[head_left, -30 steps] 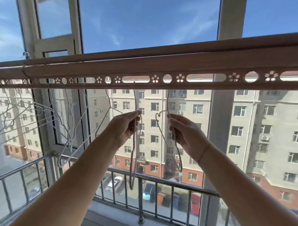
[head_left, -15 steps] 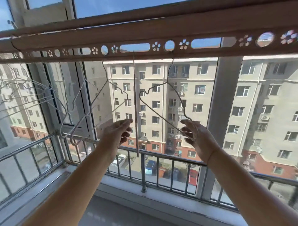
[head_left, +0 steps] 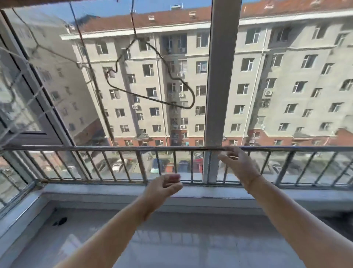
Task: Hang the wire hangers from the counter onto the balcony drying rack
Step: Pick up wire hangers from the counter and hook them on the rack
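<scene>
A thin wire hanger [head_left: 192,95] hangs free in front of the window, its loop wide to the camera and its hook running up out of the top edge. A second hanger [head_left: 91,72] hangs edge-on just to its left as a slanted line. Only a sliver of the brown drying rack [head_left: 34,1] shows along the top left. My left hand [head_left: 164,186] is low in front of the railing, fingers loosely curled and holding nothing. Over at the right, level with the rail top, my right hand [head_left: 236,164] has relaxed, empty fingers. Both hands are well below the hangers.
Several pale wire hangers [head_left: 28,63] hang blurred at the left by an open window frame [head_left: 55,122]. A metal balcony railing [head_left: 107,148] crosses the view, with a white window post [head_left: 219,76] behind it. Grey tiled floor [head_left: 172,239] lies below, with a small dark object [head_left: 60,221] on it.
Both hands have let go of the two hangers and dropped to railing height. The hangers now swing free from the rack, and the view has tilted downward.
</scene>
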